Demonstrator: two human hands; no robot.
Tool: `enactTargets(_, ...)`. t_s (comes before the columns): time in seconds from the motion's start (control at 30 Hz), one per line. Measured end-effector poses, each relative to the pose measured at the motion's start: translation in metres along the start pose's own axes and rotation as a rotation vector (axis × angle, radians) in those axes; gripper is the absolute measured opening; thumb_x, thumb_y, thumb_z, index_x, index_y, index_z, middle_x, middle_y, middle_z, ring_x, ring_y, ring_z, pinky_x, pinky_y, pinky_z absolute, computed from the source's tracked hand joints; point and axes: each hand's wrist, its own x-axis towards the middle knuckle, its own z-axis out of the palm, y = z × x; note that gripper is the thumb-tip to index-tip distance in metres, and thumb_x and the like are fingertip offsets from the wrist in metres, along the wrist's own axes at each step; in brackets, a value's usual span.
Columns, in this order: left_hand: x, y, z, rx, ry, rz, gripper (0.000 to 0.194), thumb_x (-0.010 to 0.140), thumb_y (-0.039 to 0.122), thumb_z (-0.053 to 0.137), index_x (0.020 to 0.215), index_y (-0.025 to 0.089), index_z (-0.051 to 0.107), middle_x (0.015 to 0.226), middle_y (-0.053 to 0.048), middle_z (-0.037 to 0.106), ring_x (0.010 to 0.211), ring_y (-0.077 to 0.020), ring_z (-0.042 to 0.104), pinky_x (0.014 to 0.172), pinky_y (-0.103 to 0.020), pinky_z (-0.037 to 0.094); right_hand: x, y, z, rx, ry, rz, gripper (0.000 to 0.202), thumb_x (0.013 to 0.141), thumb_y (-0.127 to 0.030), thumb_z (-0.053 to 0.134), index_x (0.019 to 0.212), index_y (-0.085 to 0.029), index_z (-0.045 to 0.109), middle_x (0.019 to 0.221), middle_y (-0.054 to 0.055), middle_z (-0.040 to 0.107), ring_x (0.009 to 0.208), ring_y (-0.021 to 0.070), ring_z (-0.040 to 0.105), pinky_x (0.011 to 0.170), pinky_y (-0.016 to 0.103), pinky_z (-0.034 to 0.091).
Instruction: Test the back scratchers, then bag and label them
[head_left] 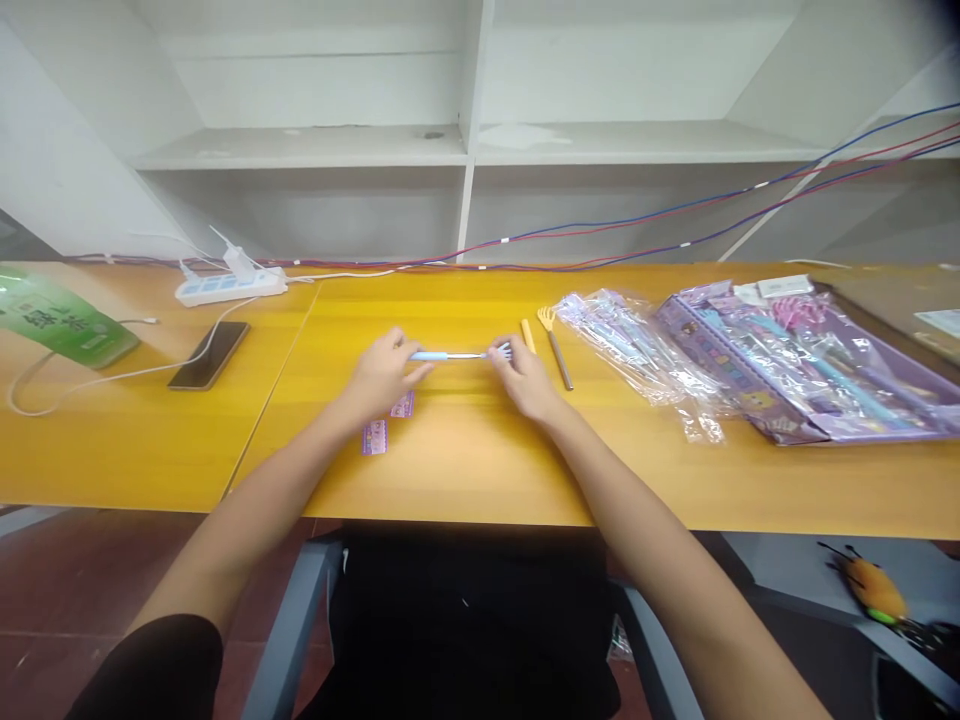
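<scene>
Head view, and two hands are at work over the table, set apart from each other with one blue-handled rod stretched level between them! The left hand has its fingers closed on the blue handle; the right hand is wrapped around the other end, where a few pale prongs peek past the fingers. That's one rod, two hands, both gripping, right in front of the person.

Just below the left hand, count two small purple cards. Over beside the right hand lie one yellow stick and, next to it, one fork-headed tool, its yellow prongs pointing away from the person.

Farther right comes a heap of clear packets, overlapping too much to count, and up against it one open purple box loaded with more wrapped pieces. Out on the left: one dark phone, one white power strip behind it, and one green package at the edge of view.
</scene>
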Motion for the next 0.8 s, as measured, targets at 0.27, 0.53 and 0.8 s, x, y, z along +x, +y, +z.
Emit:
enactTargets(0.27, -0.009, 0.024, -0.007, 0.389, -0.375, 0.107, 0.026, 0.111, 0.028, 0.043, 0.106, 0.018, 0.067, 0.097, -0.009, 0.072, 0.085, -0.0227, 0.068, 0.073, -0.034, 0.043, -0.009, -0.011, 0.015, -0.714, -0.158, -0.294, 0.016, 0.101, -0.029, 0.056, 0.092, -0.02, 0.066, 0.1, 0.007, 0.064, 0.085, 0.0201, 0.057, 0.077, 0.032, 0.039)
enactTargets(0.53, -0.019, 0.062, 0.008, 0.33, -0.472, 0.095, 0.03, 0.109, 0.029, 0.044, 0.108, 0.015, 0.07, 0.1, -0.013, 0.077, 0.092, -0.0271, 0.076, 0.075, -0.034, 0.049, -0.018, -0.032, 0.032, -1.093, -0.381, -0.334, 0.033, 0.107, -0.038, 0.054, 0.101, -0.016, 0.078, 0.099, 0.013, 0.073, 0.089, 0.0229, 0.064, 0.076, 0.033, 0.036)
enactTargets(0.8, -0.002, 0.065, -0.01, 0.457, -0.534, -0.09, 0.048, 0.108, 0.041, 0.042, 0.1, 0.014, 0.082, 0.094, -0.02, 0.08, 0.09, -0.0326, 0.079, 0.078, -0.038, 0.054, -0.017, -0.057, 0.03, -1.157, -0.417, -0.159, 0.042, 0.11, -0.04, 0.044, 0.105, -0.018, 0.079, 0.1, 0.013, 0.08, 0.087, 0.0242, 0.074, 0.069, 0.031, 0.04)
